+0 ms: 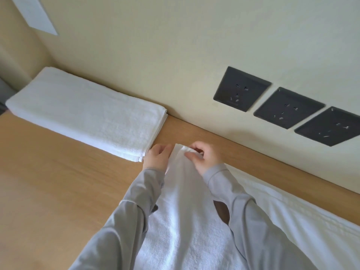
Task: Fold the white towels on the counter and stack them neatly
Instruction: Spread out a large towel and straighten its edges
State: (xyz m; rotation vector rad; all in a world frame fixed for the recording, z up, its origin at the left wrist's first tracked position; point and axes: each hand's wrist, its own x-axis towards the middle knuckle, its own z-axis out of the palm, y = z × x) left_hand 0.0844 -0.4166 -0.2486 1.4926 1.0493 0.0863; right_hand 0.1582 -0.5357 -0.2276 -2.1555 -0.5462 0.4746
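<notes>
head view shows us the white towel (185,201) held up between both hands over the wooden counter (48,182). how do we reckon it handles?

soft, light and limp, we judge. it sags in a long drape from its top edge down toward us, so it won't keep a shape until we lay it flat. it looks like terry cloth, so hardly slippery.

and our grip?

our right hand (204,159) pinches the top corner between thumb and curled fingers. our left hand (157,157) sits curled at the towel's left edge, touching it, but we cannot tell whether it really pinches the cloth.

where should we take hold?

at the two corners of the short edge, we think, so the fold lines up.

how does it look?

plain white, finely ribbed, bunched narrow at the top. the folded pile (87,112) lies against the wall (175,45) to the left, its edges fairly square, and the spread towel (292,207) lies flat at the right
</notes>
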